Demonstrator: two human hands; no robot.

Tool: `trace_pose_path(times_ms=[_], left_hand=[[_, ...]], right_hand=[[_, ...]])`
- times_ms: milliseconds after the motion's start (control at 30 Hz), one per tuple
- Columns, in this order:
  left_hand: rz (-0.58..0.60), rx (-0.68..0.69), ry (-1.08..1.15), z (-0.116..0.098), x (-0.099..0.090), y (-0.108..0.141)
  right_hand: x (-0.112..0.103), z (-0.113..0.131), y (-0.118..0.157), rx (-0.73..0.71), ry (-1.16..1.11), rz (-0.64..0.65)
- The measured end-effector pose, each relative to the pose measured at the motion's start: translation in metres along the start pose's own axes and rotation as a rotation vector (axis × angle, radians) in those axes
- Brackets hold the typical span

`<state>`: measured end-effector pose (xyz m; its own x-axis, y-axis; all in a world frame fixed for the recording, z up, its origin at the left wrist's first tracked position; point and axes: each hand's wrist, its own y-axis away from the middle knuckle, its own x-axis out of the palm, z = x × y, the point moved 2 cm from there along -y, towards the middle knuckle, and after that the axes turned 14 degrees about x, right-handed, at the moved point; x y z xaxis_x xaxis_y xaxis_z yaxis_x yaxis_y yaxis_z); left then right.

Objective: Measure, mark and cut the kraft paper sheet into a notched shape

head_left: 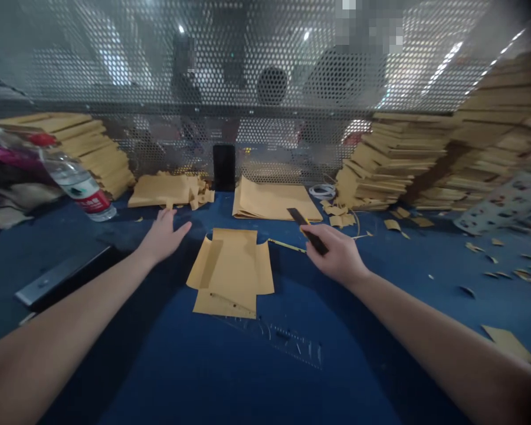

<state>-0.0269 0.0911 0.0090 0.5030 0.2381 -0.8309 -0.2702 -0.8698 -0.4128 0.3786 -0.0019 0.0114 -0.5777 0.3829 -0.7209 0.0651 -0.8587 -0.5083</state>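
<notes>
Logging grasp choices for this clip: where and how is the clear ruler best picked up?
Probably by the long edges at its nearer end, from above: the ruler lies flat, its far end over the cut paper, the near end on the table. The left hand suits, as the right hand holds the knife.

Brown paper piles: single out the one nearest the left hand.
The low pile between the tall left stack and the upright black device. The left hand reaches its front edge; other piles sit farther off.
</notes>
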Motion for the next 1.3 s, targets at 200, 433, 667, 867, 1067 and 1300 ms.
trace_pose_path(times_ms=[200,433,667,867,1067,1300], left_hand=[[0.060,0.141,-0.007,-0.012,0.003,0.006],[0.086,0.103,0.156,-0.014,-0.009,0.019],[0.274,0.081,0.272,-0.036,0.005,0.027],[0.329,0.086,0.283,-0.051,0.013,0.032],[0.309,0.041,0.272,-0.058,0.020,0.032],[0.236,0.084,0.247,-0.055,0.013,0.039]], right_hand=[[-0.025,-0.039,-0.012,0.082,0.153,-0.005],[-0.044,-0.080,-0.020,0.236,0.279,0.107],[-0.041,-0.088,-0.020,0.327,0.351,0.155],[-0.030,-0.094,-0.025,0.318,0.447,0.148],[-0.029,-0.069,-0.023,0.156,0.471,0.081],[-0.012,-0.018,-0.003,-0.098,0.404,0.277]])
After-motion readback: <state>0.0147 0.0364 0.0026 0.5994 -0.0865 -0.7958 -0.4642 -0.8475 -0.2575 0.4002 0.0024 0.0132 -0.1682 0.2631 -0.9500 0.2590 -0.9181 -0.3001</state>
